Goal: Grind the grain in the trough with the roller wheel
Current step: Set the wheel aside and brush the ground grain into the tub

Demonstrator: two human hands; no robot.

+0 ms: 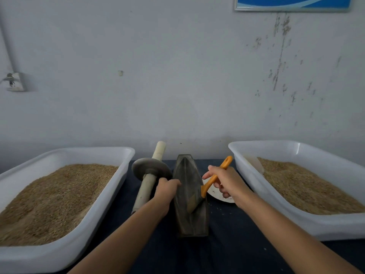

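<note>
A dark boat-shaped metal trough (pixel 185 175) stands in the middle of the dark table, tilted toward the right. My left hand (pixel 166 189) grips its left rim. My right hand (pixel 224 181) holds an orange-handled brush (pixel 216 176) whose bristles reach into the trough, where a little grain shows. The roller wheel (pixel 151 169), a grey disc on a pale wooden axle, lies on the table just left of the trough, untouched.
A white tub (pixel 110 196) full of brown grain sits at the left, and a second white tub (pixel 246 171) of grain at the right. A small white plate (pixel 214 192) lies under my right hand. A pale wall stands right behind the table.
</note>
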